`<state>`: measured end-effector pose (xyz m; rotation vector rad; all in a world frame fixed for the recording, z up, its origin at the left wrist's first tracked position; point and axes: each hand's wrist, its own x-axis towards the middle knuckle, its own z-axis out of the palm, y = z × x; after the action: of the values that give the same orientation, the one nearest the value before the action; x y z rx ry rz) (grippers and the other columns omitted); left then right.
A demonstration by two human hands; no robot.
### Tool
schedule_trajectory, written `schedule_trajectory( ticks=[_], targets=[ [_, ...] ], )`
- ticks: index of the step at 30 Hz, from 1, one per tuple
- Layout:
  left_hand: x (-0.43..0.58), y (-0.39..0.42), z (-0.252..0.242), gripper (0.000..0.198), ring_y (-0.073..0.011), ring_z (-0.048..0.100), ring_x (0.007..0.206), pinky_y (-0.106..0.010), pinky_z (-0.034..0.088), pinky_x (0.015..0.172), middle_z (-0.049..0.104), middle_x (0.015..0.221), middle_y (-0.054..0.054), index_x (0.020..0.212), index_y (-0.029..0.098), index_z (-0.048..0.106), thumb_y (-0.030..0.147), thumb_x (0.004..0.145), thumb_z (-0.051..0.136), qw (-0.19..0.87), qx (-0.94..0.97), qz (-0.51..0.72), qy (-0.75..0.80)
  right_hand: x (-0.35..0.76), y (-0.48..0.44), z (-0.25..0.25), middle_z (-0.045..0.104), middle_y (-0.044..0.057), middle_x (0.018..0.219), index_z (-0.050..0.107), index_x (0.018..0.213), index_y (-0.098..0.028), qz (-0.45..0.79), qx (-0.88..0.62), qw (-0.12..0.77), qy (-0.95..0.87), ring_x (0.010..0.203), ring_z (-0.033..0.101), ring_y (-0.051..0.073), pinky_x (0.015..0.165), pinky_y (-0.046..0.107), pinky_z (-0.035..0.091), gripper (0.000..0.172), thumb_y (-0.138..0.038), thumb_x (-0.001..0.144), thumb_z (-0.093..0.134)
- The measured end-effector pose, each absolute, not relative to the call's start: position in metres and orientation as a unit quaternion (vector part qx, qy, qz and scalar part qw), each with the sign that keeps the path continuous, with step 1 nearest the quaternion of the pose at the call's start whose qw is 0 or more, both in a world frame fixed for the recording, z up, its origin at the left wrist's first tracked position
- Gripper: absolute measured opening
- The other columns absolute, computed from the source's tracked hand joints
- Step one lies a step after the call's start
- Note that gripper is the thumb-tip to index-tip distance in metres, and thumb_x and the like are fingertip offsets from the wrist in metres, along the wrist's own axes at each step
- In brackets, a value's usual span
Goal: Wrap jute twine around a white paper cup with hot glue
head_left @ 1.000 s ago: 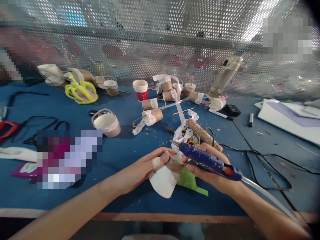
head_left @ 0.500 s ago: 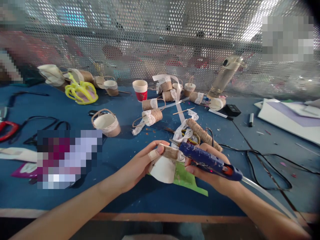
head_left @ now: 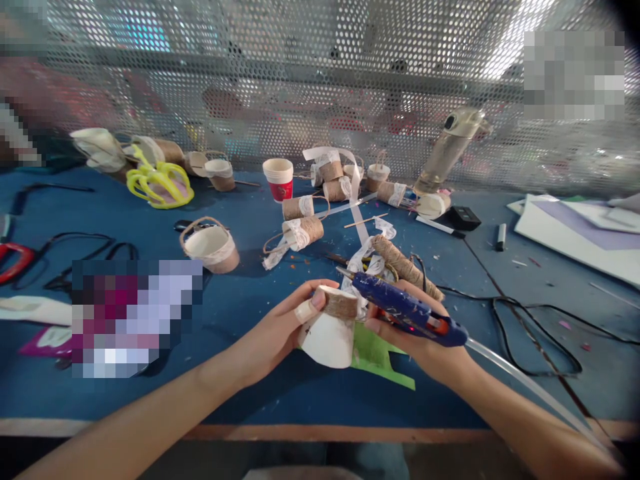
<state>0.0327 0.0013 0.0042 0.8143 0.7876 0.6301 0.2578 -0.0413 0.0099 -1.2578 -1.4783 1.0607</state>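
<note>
A white paper cup point(head_left: 327, 343), banded with brown twine point(head_left: 340, 305) near its upper end, is held by my left hand point(head_left: 295, 317), thumb on the band. My right hand point(head_left: 400, 327) is wrapped round a blue hot glue gun point(head_left: 400, 300), with a long clear glue stick point(head_left: 520, 383) running out of its back end. The gun's metal nozzle point(head_left: 344, 272) points left, just above the cup's upper rim. Beneath the cup and my right hand lies a piece of green paper point(head_left: 380, 360). Behind the gun sit a twine roll point(head_left: 407, 267) and white lace point(head_left: 357, 267).
A small basket-like cup point(head_left: 215, 250) stands left of centre, with several twine-wrapped cups and a red paper cup point(head_left: 278, 180) behind. A clear bottle point(head_left: 450, 150) stands by the perforated metal screen point(head_left: 300, 87). Black cable point(head_left: 505, 333) and paper sheets point(head_left: 565, 233) lie right; red-handled scissors point(head_left: 17, 257) left.
The glue gun has shifted slightly left and up, away from the band, so more of the cup's twine shows. My left hand keeps its hold on the cup.
</note>
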Motion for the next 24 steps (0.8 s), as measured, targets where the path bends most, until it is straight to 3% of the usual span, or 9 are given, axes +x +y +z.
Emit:
schedule_trajectory(
  ticks=[24],
  targets=[
    [0.033,-0.001,-0.004,0.028,-0.0168,0.061,0.096,-0.028,0.047,0.086,0.07,0.107,0.0,0.116,0.03,0.066,0.044,0.092,0.061,0.817,0.384,0.296,0.311,0.255,-0.041,0.001,0.063,-0.004,0.077,0.065,0.086,-0.022,0.476,-0.506,0.47,-0.545,0.067,0.056,0.012,0.061,0.024,0.045,0.019,-0.026,0.077,0.081]
  ],
)
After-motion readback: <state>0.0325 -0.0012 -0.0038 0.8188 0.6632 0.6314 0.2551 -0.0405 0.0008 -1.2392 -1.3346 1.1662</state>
